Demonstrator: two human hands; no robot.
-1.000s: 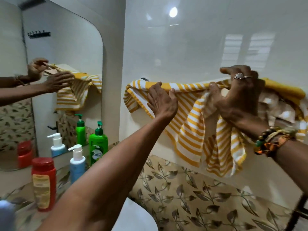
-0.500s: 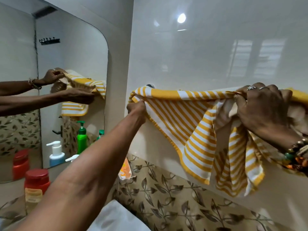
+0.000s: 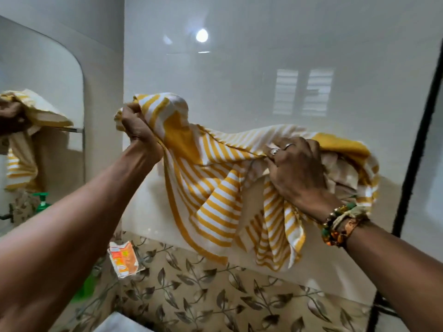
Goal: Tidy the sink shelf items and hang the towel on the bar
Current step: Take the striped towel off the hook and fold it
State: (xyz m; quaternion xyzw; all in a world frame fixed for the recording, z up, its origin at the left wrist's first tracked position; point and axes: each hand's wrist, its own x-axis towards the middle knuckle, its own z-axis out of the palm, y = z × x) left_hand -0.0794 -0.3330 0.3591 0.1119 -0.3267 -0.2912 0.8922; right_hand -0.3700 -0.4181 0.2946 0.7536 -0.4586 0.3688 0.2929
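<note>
A yellow-and-white striped towel (image 3: 211, 188) hangs bunched against the white wall, and it hides the bar behind it. My left hand (image 3: 136, 125) grips the towel's left end in a fist, raised to about the height of the towel's top. My right hand (image 3: 294, 168) grips a bunch of the cloth near the towel's right part. It wears rings and beaded bracelets at the wrist. The towel's lower folds droop between and below my hands.
A mirror (image 3: 48, 92) on the left reflects my hands and the towel. A green pump bottle (image 3: 42, 200) shows in the mirror's lower part. An orange packet (image 3: 124, 259) sits by the leaf-patterned tiles (image 3: 215, 295). A black frame (image 3: 417, 140) runs down the right.
My left hand has lifted and bunched the towel's left end in a fist. The flat stretch across the bar has crumpled. The view has shifted right, so the shelf bottles have left the picture.
</note>
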